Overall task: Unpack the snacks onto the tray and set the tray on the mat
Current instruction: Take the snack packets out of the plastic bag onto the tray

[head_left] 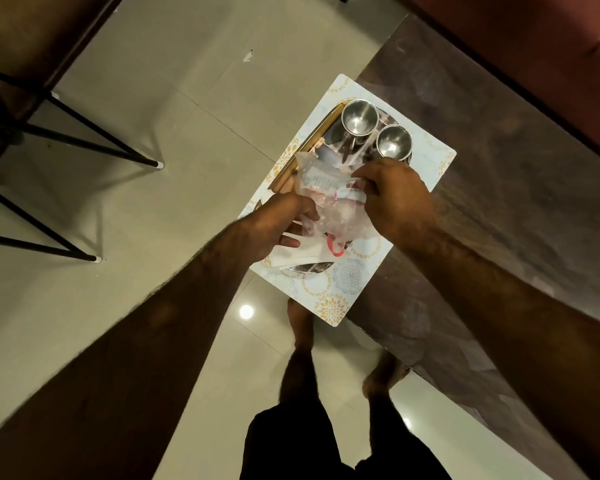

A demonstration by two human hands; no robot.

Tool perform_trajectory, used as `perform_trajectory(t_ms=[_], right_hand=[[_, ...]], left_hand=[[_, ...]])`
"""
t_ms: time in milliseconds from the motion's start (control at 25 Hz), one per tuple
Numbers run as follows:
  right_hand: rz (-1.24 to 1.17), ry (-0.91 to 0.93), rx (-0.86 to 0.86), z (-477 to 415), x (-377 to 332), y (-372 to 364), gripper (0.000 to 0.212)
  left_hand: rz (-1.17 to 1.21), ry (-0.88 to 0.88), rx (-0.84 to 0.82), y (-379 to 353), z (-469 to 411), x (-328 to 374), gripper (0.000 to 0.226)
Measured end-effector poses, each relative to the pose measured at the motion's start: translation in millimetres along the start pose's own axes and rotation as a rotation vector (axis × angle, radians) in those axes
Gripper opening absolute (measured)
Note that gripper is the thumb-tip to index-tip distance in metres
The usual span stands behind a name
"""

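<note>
A clear plastic snack bag [326, 202] with a printed label is held over a steel tray [309, 268]. The tray rests on a pale patterned mat [347, 289] at the corner of the dark table [499, 202]. My left hand [278, 226] grips the bag's lower left side. My right hand [395, 199] pinches its upper right edge. Two steel cups [359, 117] [394, 142] stand at the tray's far end. White and red wrappers [326, 251] lie on the tray under the bag.
A wooden stick or ruler [309, 147] lies along the mat's left edge. Black metal chair legs [66, 133] stand on the tiled floor at left. My legs and feet [302, 341] are below, beside the table's edge. A reddish sofa [534, 29] is beyond the table.
</note>
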State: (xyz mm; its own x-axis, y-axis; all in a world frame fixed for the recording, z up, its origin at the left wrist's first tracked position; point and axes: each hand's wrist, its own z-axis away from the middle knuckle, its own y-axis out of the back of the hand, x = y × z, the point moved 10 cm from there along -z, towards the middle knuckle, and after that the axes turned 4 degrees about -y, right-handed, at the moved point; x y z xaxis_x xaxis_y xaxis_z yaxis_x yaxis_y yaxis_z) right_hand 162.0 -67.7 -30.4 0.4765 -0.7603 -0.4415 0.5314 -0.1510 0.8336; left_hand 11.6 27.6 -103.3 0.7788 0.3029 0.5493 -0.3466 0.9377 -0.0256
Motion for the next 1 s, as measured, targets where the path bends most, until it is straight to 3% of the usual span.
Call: perform_trajectory(t_ms=[120, 240, 440, 600, 720, 840, 1000], right_hand=[[-0.067, -0.028, 0.059, -5, -2, 7, 0.031], [-0.111, -0.040, 0.111, -5, -3, 11, 0.033], [-0.024, -0.011, 0.131, 1, -4, 16, 0.041], [-0.062, 0.101, 0.126, 46, -19, 26, 0.060], [0.004, 0.189, 0.012, 87, -33, 16, 0.068], [0.115, 0.137, -0.084, 104, -27, 1, 0.058], [-0.079, 0.019, 0.066, 93, -11, 26, 0.034]], left_hand=[[-0.170, -0.089, -0.034, -4, 7, 12, 0.038], [-0.146, -0.179, -0.082, -10, 13, 21, 0.045], [-0.056, -0.222, -0.059, -15, 20, 24, 0.029], [-0.124, -0.209, 0.070, -14, 27, 21, 0.031], [-0.077, -0.088, 0.103, -16, 29, 11, 0.046], [0.143, 0.022, -0.010, -26, 34, 3, 0.051], [0.396, -0.001, -0.075, -21, 50, 10, 0.063]])
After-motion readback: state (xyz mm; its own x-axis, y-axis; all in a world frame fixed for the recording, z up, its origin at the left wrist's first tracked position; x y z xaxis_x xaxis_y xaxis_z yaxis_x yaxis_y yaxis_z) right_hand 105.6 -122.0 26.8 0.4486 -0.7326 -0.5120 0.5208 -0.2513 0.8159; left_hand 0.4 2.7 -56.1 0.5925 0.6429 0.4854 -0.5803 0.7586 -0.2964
